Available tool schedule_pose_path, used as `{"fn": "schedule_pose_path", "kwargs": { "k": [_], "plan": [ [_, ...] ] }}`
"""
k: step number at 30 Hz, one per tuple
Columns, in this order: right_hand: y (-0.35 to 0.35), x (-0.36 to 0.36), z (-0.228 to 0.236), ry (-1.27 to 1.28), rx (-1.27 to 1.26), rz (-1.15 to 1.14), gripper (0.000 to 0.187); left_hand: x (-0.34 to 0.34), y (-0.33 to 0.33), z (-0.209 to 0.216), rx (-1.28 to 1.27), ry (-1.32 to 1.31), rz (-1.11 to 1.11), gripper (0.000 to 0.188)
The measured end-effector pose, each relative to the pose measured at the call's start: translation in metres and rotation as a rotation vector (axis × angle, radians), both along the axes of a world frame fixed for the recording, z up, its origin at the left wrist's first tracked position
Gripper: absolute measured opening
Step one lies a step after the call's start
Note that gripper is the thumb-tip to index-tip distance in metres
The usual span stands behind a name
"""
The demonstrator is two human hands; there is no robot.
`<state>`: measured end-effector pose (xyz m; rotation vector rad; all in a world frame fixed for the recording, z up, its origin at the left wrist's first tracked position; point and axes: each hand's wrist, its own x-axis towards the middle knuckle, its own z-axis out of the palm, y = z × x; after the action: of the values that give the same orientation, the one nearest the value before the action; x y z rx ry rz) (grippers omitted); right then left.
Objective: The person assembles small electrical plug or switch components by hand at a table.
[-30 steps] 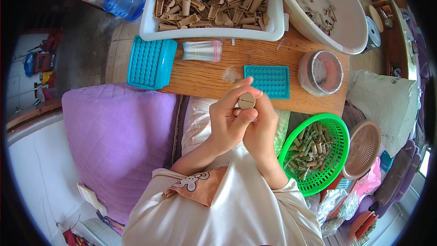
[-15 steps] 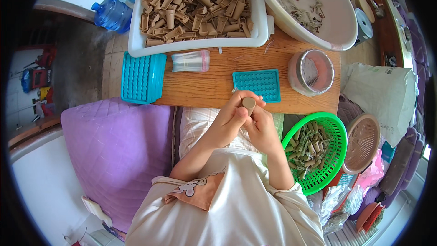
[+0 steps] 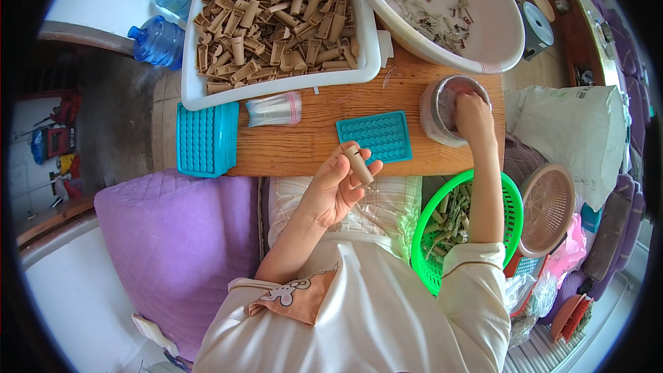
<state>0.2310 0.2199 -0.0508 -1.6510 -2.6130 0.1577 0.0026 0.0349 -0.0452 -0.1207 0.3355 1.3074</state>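
Observation:
A small tan cylinder (image 3: 358, 167) with a dark slit near its upper end is pinched between the thumb and fingers of my left hand (image 3: 327, 197), just off the table's near edge. My right hand (image 3: 474, 117) reaches down into a round clear-sided tub (image 3: 434, 123). Its fingers are hidden inside, so whether they hold anything does not show. Between the two hands, a teal tray with rows of round pits (image 3: 373, 137) lies on the wooden table (image 3: 290, 148). Beneath my right forearm, a green basket (image 3: 507, 217) holds several tan cylinders and clear plastic strips.
A white bin (image 3: 276, 90) heaped with tan half-shells stands at the back, beside a white basin (image 3: 497, 21) containing small metal and clear pieces. Stacked teal trays (image 3: 206, 139) and a bag of thin clear strips (image 3: 274, 109) are left. A brown basket (image 3: 547, 211) sits right.
My hands have parted. The right has let go of the cylinder and moved right and forward into the tub; the left keeps the cylinder, now tilted. The view has shifted slightly.

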Motion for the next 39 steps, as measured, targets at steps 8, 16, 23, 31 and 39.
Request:
{"fn": "schedule_pose_path", "kwargs": {
  "k": [8,16,23,31,39],
  "plan": [
    [0.015,-0.006,-0.005,-0.122,-0.120,0.077,0.013,-0.007,-0.002,0.001,-0.100,-0.364,-0.017,0.033],
    [0.015,-0.008,-0.003,-0.128,-0.193,0.108,0.018,-0.013,-0.003,0.007,-0.112,-0.492,-0.032,0.032],
    [0.012,-0.006,-0.010,-0.122,-0.180,0.100,0.014,-0.013,-0.008,0.006,-0.115,-0.501,-0.034,0.032],
    [0.014,-0.009,0.026,0.299,-0.269,-0.031,0.013,-0.016,-0.017,0.001,-0.111,-0.509,-0.068,0.031],
    [0.012,0.014,0.020,0.882,-0.543,-0.205,0.008,-0.015,-0.019,0.000,-0.101,-0.494,-0.090,0.031]
  ]
}}
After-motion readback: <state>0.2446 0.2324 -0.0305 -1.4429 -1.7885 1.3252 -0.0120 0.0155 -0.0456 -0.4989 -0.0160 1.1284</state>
